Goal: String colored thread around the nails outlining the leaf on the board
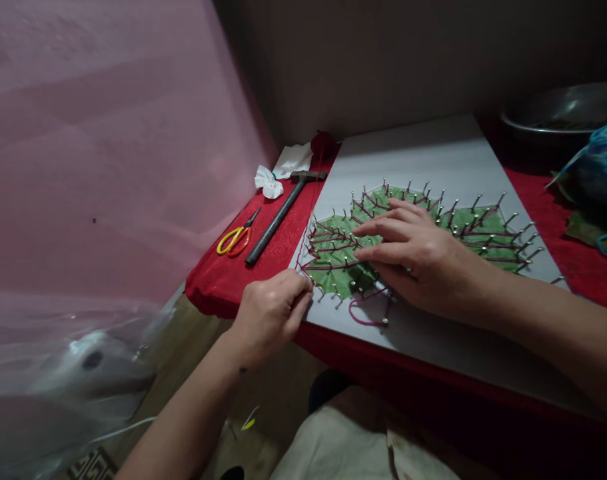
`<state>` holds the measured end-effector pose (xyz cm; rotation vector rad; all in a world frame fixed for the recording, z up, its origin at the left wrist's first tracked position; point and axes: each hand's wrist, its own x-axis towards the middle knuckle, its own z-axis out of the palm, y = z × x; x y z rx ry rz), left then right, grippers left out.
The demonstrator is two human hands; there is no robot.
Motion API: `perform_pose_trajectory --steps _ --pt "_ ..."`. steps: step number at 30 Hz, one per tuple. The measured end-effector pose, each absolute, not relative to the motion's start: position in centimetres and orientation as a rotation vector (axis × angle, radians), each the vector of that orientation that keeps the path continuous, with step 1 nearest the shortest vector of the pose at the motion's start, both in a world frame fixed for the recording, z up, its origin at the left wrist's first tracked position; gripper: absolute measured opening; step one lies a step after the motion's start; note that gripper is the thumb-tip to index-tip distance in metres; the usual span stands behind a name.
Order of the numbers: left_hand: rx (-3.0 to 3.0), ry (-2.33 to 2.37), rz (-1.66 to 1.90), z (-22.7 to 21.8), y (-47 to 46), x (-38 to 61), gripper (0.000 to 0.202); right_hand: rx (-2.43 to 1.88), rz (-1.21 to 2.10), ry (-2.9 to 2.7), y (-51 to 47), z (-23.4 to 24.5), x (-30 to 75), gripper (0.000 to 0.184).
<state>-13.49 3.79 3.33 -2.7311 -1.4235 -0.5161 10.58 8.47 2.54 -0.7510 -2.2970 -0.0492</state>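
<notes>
A white board [418, 143] lies on the table, bearing a large green leaf shape [333, 280] ringed with upright nails. Dark red yarn [333, 268] runs between the nails in vein-like lines. At the board's near left corner, my left hand [273, 310] is closed, its fingers pinched on the dark red yarn, whose end is hidden. My right hand [416, 250] spreads over the middle of the leaf shape, fingers apart, covering part of it. A loose purple yarn loop [366, 323] hangs around a nail near the board's front edge.
Left of the board, a hammer [279, 223], yellow-and-red scissors [237, 240] and crumpled white tissue [269, 184] lie on red cloth [210, 287]. At the right are a metal bowl [520, 127] and blue yarn [606, 167]. Pink sheeting [108, 167] hangs at left.
</notes>
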Motion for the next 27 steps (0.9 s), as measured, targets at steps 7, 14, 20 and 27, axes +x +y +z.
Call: perform_pose_trajectory --steps 7,14,20,27 --pt "-2.67 -1.3 -0.646 1.2 3.1 -14.4 0.016 -0.598 -0.1 -2.481 9.4 3.4 8.9 0.028" --pt "-2.609 -1.269 -0.581 1.1 2.9 -15.0 0.018 -0.555 -0.045 -2.764 10.1 3.6 6.4 0.033" --pt "-2.635 -1.179 -0.597 0.9 3.1 -15.7 0.017 -0.539 -0.073 -2.787 10.3 2.7 6.1 0.038" --pt "-2.681 -1.158 -0.639 0.9 3.3 -15.8 0.016 -0.436 -0.14 -2.812 11.0 2.7 5.6 0.03"
